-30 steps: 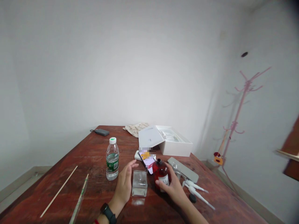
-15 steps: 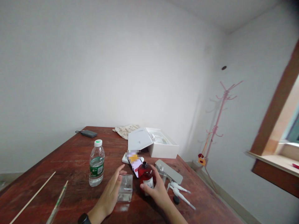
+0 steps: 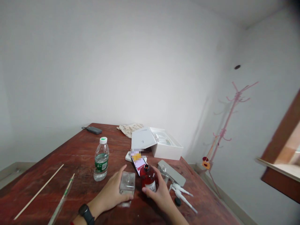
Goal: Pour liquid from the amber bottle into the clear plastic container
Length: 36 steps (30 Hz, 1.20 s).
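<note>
My left hand (image 3: 112, 189) wraps around a clear square glass bottle (image 3: 127, 183), with the fingers over its far side. My right hand (image 3: 157, 194) grips a dark red glass bottle (image 3: 148, 178) with a white label and an open neck. The two bottles stand close together near the table's front. A smartphone (image 3: 138, 164) with a pixelated screen lies just behind them. A small clear glass bottle (image 3: 163, 173) is partly hidden behind my right hand.
On the red-brown wooden table (image 3: 70, 156) stand a water bottle (image 3: 101, 159) and an open white box (image 3: 164, 145). Also there are a grey metal case (image 3: 172, 172), white droppers (image 3: 181, 195), a wooden stick (image 3: 38, 192) and a glass pipette (image 3: 62, 201).
My left hand has moved from beside the clear square bottle to around it. My right hand stays on the red bottle. The view has swung left and back right.
</note>
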### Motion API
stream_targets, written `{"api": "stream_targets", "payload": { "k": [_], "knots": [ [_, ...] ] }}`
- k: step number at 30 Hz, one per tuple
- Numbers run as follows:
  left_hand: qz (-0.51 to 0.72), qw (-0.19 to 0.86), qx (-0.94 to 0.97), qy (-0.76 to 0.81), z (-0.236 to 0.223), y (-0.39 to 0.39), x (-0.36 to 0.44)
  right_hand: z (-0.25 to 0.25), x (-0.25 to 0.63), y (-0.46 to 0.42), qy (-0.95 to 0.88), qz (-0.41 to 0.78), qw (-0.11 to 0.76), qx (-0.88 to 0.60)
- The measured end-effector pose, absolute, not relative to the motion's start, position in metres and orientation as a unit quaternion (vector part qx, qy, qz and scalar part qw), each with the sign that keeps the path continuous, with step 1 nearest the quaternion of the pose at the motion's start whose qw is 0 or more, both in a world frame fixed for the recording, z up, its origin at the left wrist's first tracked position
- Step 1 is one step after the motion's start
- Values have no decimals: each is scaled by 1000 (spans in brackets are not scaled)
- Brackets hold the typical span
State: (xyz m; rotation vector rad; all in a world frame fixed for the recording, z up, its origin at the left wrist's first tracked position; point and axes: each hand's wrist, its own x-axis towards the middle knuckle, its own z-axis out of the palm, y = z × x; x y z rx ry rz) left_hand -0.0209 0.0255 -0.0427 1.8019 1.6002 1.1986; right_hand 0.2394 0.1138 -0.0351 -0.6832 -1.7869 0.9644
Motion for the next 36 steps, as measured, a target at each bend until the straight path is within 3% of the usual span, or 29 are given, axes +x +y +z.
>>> {"api": "stream_targets", "payload": {
  "k": [3,26,36],
  "knots": [
    [409,179,654,611,-35,24,-20,-32,239,109,-741,389,470,-281],
    [415,182,657,603,-18,15,-8,-21,247,108,-799,200,466,-324],
    [410,180,665,597,-17,13,-9,-17,247,106,-818,191,433,-326]
  ]
}}
